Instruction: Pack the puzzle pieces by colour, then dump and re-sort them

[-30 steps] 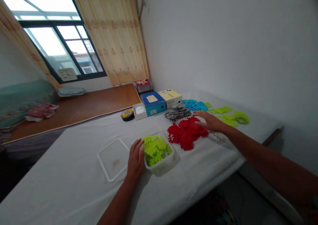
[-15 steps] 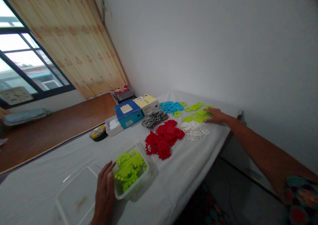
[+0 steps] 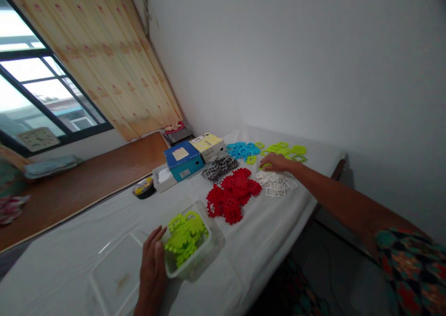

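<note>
My left hand (image 3: 153,262) is at the left wall of a clear plastic container (image 3: 190,269), its fingers curled against the rim. Lime-green toothed plastic building pieces (image 3: 186,237) are heaped inside it. My right hand (image 3: 275,161) reaches across the table with fingers closed on a lime-green plastic piece (image 3: 265,166), largely covered by the fingers. White square plastic pieces (image 3: 277,185) lie just below this hand, and more lime-green pieces (image 3: 298,151) spread behind it. Red toothed pieces (image 3: 232,195) are piled between the two hands.
Blue pieces (image 3: 242,150) and grey pieces (image 3: 219,166) form piles farther back. A blue box (image 3: 184,160), a yellow-and-white box (image 3: 208,146) and a roll of tape (image 3: 143,187) stand along the far side. A clear lid (image 3: 114,274) lies left of my left hand.
My right hand has moved left from the spread of lime-green pieces, carrying a lime-green piece above the white ones. My left hand stays at the container. The view has shifted slightly.
</note>
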A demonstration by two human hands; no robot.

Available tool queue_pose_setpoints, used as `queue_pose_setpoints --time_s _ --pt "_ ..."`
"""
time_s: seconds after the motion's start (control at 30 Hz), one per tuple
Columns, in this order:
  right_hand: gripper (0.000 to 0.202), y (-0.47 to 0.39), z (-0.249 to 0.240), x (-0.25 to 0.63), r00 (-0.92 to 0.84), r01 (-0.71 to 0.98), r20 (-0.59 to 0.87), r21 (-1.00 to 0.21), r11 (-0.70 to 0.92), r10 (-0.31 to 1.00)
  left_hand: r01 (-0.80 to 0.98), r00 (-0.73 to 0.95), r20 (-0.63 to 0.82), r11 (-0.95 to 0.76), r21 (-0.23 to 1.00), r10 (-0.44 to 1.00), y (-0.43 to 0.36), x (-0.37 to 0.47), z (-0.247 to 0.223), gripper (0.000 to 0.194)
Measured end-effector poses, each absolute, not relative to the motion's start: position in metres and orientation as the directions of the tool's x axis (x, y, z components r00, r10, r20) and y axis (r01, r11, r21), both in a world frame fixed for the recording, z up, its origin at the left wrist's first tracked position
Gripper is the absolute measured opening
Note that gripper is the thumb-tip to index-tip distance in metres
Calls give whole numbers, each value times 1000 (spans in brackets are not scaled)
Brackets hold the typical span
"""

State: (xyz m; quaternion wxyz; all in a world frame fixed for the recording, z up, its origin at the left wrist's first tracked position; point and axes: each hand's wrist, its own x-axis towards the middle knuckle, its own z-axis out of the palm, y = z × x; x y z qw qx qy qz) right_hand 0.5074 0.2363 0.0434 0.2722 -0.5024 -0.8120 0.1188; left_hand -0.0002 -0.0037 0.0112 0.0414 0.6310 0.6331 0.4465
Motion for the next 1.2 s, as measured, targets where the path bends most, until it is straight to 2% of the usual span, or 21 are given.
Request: queue_pose_setpoints --time_s 0.13,0.23,0.3,0.37,0.4,0.53,0.6,0.73,0.9,1.1,1.2 --pt "35 240 45 518 -275 838 247 -413 358 929 757 -186 514 -211 618 837 -3 -4 8 51" --pt "32 248 46 540 -128 946 170 -276 172 977 760 -176 515 -217 612 839 -2 -5 6 50" --pt "33 254 44 559 -3 977 191 -209 43 981 761 -186 520 -213 613 834 -2 -4 6 49" --pt "39 260 39 579 117 974 221 -218 -68 968 759 -201 531 -212 616 823 -2 -2 7 49" --pt "46 262 35 591 179 965 205 -229 -130 962 758 -204 532 -211 617 822 -2 -1 8 49" --pt "100 269 15 630 355 909 32 -247 -336 934 756 -209 521 -202 623 828 -2 -1 9 47" --pt "112 270 6 638 366 898 -1 -263 -353 931 760 -202 520 -202 618 830 -2 -3 8 48" --pt "116 273 -3 622 302 919 42 -279 -279 952 766 -194 519 -202 611 832 -1 -6 6 50" --pt "100 284 -3 587 226 944 69 -261 -201 972 764 -185 503 -199 614 845 -2 -5 7 49" --pt "79 303 3 583 299 907 11 -313 -281 954 751 -197 510 -206 628 837 -4 -1 10 48" --pt "80 312 6 587 312 891 -43 -335 -307 949 756 -196 524 -212 619 829 -4 -1 10 49"
